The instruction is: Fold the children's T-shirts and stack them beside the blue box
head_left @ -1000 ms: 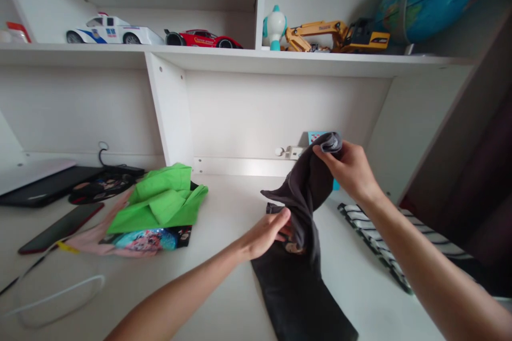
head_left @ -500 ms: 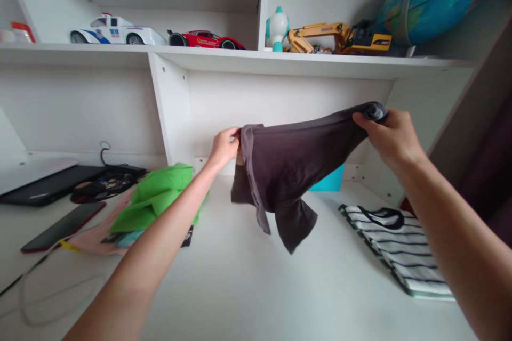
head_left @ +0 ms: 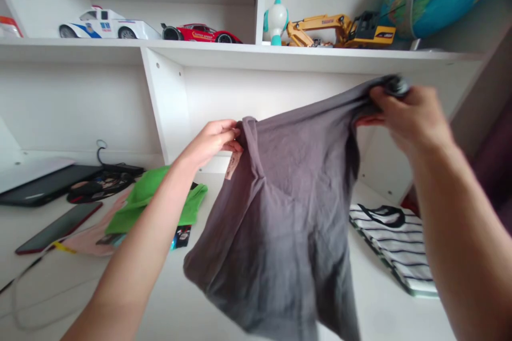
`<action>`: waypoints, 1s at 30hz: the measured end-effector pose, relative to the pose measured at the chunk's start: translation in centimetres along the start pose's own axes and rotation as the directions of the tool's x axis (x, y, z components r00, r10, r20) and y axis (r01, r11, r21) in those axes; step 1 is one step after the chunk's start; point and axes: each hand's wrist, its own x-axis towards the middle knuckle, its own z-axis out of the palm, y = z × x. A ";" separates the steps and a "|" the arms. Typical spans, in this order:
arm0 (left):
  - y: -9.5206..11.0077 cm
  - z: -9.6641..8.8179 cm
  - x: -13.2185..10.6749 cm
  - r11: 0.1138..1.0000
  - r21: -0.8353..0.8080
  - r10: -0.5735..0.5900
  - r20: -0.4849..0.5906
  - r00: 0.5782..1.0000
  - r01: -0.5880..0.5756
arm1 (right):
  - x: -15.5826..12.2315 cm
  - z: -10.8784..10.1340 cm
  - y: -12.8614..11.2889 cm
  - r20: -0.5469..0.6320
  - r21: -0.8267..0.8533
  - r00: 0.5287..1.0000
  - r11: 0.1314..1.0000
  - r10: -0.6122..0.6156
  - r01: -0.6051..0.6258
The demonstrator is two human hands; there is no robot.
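A dark grey garment [head_left: 288, 192] hangs unfolded in the air between my two hands, its lower part blurred and running out of the bottom of the view. My left hand [head_left: 216, 141] pinches its upper left edge, beside a band of doubled cloth and a small pinkish-brown label [head_left: 233, 165]. Higher up, my right hand [head_left: 414, 112] grips the bunched upper right end. Behind my right forearm lies a folded white T-shirt with dark stripes [head_left: 400, 248]. A crumpled green garment [head_left: 154, 200] rests on other clothes beyond my left forearm.
White desk [head_left: 384, 309] below; a shelf [head_left: 224, 52] crosses above with a white toy police truck [head_left: 110, 24], red toy car [head_left: 200, 33], toy excavator [head_left: 344, 31] and globe [head_left: 436, 0]. On the left are a laptop [head_left: 44, 186], cables [head_left: 98, 184] and a phone [head_left: 60, 228].
The grey garment has dropped open from a bunched shape into a wide hanging sheet. My right hand has risen and moved right; my left hand has shifted slightly left.
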 end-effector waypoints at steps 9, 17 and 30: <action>-10.7 7.7 -5.3 0.926 0.374 -0.175 0.290 0.941 0.057 | -7.7 7.8 10.2 0.503 -0.325 0.816 0.937 0.287 -0.129; -13.5 12.5 -9.3 0.709 0.698 -0.189 0.326 0.926 -0.101 | -20.6 7.4 10.8 0.873 -0.461 0.212 0.885 0.439 0.063; -12.3 3.3 -10.1 0.316 0.923 -0.537 -0.018 0.843 0.221 | -26.4 5.2 12.9 0.743 -0.543 0.613 0.779 0.270 0.315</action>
